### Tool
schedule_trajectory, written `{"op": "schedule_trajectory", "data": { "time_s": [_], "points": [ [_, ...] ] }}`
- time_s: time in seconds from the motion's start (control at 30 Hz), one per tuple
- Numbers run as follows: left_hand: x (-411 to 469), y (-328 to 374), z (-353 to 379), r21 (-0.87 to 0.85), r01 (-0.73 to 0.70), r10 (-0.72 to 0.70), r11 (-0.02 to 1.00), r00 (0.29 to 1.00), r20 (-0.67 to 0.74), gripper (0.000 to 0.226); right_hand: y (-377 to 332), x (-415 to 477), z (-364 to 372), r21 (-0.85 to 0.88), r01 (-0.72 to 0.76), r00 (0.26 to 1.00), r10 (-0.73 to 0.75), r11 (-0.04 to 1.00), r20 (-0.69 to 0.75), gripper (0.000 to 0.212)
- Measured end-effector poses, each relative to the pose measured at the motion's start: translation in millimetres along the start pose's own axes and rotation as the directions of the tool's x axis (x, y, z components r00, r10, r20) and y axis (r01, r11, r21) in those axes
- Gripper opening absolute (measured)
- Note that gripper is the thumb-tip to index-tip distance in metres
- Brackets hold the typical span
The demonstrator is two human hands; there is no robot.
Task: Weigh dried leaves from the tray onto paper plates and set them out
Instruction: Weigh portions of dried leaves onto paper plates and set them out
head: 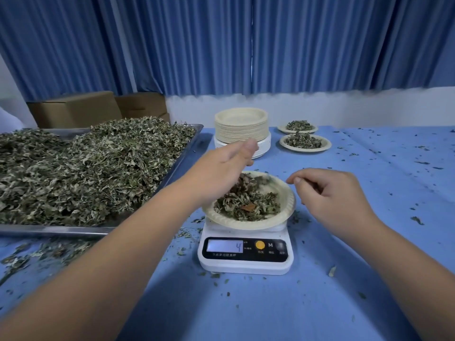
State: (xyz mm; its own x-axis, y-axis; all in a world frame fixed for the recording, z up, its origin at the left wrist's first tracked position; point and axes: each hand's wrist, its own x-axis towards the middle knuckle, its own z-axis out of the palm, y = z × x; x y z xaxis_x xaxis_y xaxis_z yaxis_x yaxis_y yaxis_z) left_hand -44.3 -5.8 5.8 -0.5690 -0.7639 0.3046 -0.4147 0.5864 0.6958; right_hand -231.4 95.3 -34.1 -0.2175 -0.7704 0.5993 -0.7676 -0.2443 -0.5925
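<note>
The left hand [221,166] hangs over the leaves [246,205] on the plate [285,193], which sits on the scale [246,264]. Its fingers are hidden under the palm and blurred (whether they hold leaves, I cannot tell). The right hand [332,195] hovers beside the rim, its fingers [310,179] loosely curled and holding nothing. The heaped tray [49,230] is cut off at the left.

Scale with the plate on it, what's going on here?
A person is portioning dried leaves. Their left hand is over the paper plate on the scale, with leaves blurred beneath it. The right hand hovers beside the rim, fingers loosely curled, holding nothing visible. The display reads 4. A heaped tray sits to the left; a stack of empty plates and two filled plates sit behind.
</note>
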Motion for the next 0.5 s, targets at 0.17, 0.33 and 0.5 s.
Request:
{"op": "schedule_trajectory", "data": {
  "time_s": [0.17, 0.33, 0.5],
  "points": [
    [-21, -10, -18, -0.122, -0.078, 0.061, 0.989, 0.988, -0.143, 0.042, 0, 0, 0, -0.003, 0.007, 1.000, -0.007, 1.000, 0.004, 0.026],
    [-35, -42, -39, 0.162, 0.015, 0.050, 0.987, 0.918, -0.394, 0.016, -4, 1, 1, 0.037, -0.039, 0.999, 0.040, 0.999, -0.021, 0.036],
    [-37, -76, -64, 0.446, 0.245, -0.096, 0.861, 0.939, -0.331, 0.035, -4, 0, 2, 0.064, -0.141, 0.988, 0.145, 0.988, -0.052, 0.032]
  ]
}}
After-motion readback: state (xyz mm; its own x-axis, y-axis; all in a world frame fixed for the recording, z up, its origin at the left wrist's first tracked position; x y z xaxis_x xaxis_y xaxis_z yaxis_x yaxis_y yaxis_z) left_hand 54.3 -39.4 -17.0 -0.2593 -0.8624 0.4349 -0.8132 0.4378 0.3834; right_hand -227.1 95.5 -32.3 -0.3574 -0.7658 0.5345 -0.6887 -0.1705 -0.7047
